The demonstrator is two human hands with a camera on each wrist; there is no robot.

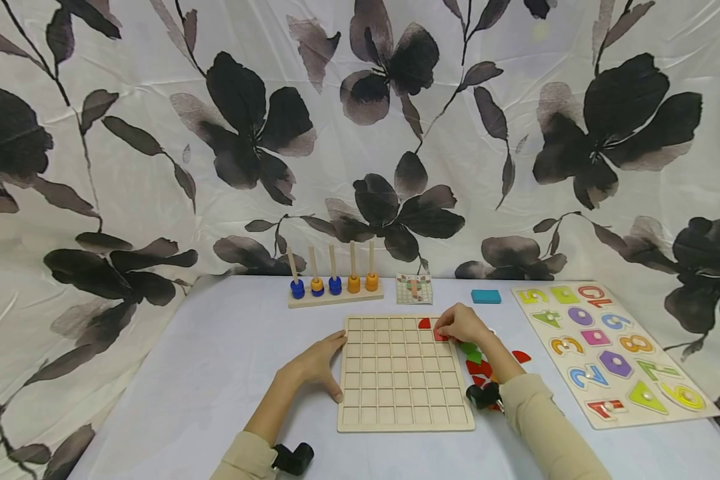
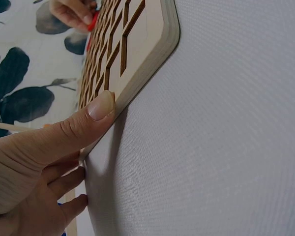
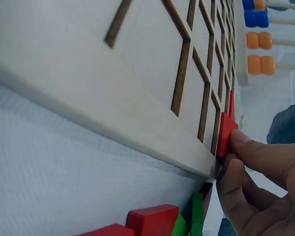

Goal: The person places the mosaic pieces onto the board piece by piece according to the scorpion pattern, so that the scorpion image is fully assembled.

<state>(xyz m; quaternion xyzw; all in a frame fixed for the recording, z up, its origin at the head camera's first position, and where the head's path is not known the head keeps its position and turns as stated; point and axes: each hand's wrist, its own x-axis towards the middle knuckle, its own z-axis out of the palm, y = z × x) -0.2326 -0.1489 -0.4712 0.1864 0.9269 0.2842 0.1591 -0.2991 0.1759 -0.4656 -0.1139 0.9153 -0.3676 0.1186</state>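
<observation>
Pinching a red piece (image 3: pixel 226 135) at the far right corner of the grid board (image 1: pixel 405 427), the right hand (image 1: pixel 465 325) likely holds something light, stiff and smooth, best taken by its sides. The left hand (image 1: pixel 313 363), fingers loosely spread, touches the board's left edge.

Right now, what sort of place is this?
Probably a tabletop play or learning setup, room unclear: grid board, bead stacker and number puzzle on one table.

Red piece (image 3: pixel 226 133) at right edge of gridded board (image 1: pixel 398 382)
</observation>
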